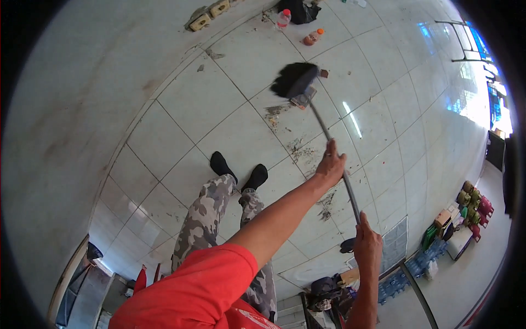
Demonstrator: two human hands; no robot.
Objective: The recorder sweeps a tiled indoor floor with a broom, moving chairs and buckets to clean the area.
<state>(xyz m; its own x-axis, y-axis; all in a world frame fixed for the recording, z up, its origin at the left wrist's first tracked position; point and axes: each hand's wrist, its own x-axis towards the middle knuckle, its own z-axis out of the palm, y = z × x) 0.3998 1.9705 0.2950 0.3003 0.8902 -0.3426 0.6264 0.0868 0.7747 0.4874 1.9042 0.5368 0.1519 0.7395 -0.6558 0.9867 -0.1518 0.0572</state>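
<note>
A long-handled broom (323, 122) slants across the tiled floor, its dark bristle head (294, 80) at the far end, blurred by motion. Around the middle of its grey handle my left hand (331, 165) is closed. Closer to me, my right hand (367, 241) grips the handle near its upper end, thumb pointing along it. A small flat packet (303, 98) lies against the near side of the bristles, and a brown scrap (324, 73) sits just beyond them. Dark dirt and crumbs (300, 152) are scattered on the tiles beneath the handle.
Beyond the broom lie an orange-capped bottle (313, 37), a red-capped clear bottle (284, 18) and a black plastic bag (298, 11). A wall (76, 109) runs along the left. Green and red gas cylinders (475, 205) and water bottles (422, 257) stand right. My black-socked feet (255, 177) are near.
</note>
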